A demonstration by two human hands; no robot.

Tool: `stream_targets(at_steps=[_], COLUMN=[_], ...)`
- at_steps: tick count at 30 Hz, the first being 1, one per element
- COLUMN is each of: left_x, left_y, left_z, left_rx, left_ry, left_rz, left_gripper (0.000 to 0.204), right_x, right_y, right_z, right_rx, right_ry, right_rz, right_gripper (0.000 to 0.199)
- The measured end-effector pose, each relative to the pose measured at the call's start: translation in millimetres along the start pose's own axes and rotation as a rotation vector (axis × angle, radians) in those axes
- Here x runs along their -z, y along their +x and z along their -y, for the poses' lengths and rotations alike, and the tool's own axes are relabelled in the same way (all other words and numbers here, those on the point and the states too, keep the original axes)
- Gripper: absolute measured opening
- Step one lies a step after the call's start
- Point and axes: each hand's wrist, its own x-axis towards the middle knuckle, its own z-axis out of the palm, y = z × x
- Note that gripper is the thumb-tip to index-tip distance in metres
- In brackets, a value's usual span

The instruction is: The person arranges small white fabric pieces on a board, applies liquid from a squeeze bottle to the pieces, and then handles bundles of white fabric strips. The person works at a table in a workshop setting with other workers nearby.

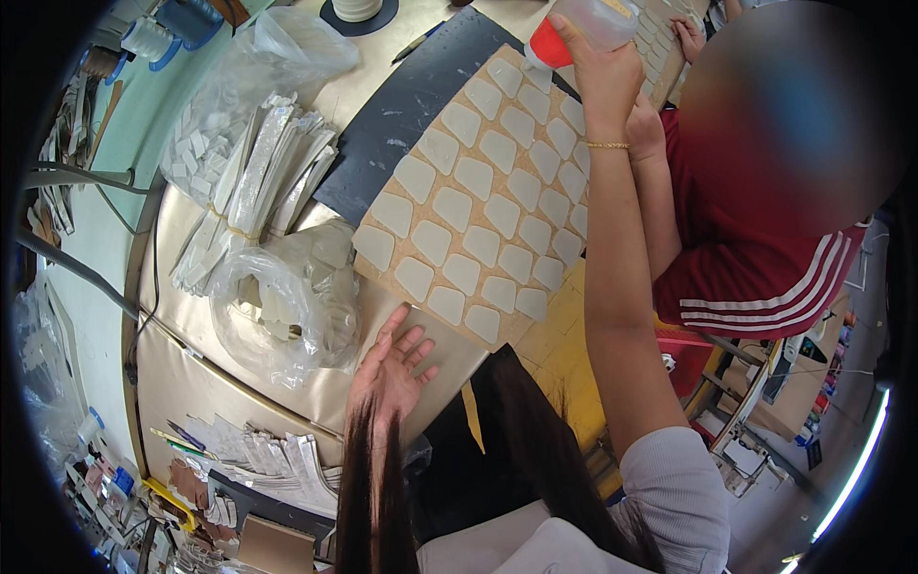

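Note:
My right hand (607, 84) reaches far out and is wrapped round a translucent plastic bottle (598, 21) with a red end. The bottle is tilted over the far edge of a brown board (382, 263). Rows of pale grey, rounded four-sided pieces (473, 177) lie spaced apart on this board. At the board's near edge my left hand (390, 373) rests palm up, fingers spread, holding nothing. Strands of dark hair hang over its wrist. A dark flat sheet (382, 124) lies partly under the board.
Left of the board are bundled pale strips (253, 182) and clear plastic bags (287, 297) of pieces. A person in dark red clothing (755, 277) is close on the right, one hand (688, 38) near another board of pieces. Thread spools (148, 43) stand at far left.

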Motion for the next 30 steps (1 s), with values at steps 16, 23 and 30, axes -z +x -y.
stream_targets(at_steps=[16, 23, 30], left_x=[-5, 1, -9], left_y=[-1, 1, -2], left_z=[0, 2, -4], left_rx=[-0.004, -0.025, 0.013], left_ry=[-0.032, -0.005, -0.105], left_rz=[0.013, -0.011, -0.069], left_gripper=[0.064, 0.066, 0.072], right_x=[19, 37, 22], right_y=[-6, -36, -165], right_z=[-20, 15, 81], right_rx=[-0.028, -0.399, -0.183], right_ry=[-0.223, 0.637, 0.569], right_rz=[-0.074, -0.02, 0.368], right_gripper=[0.061, 0.046, 0.041])
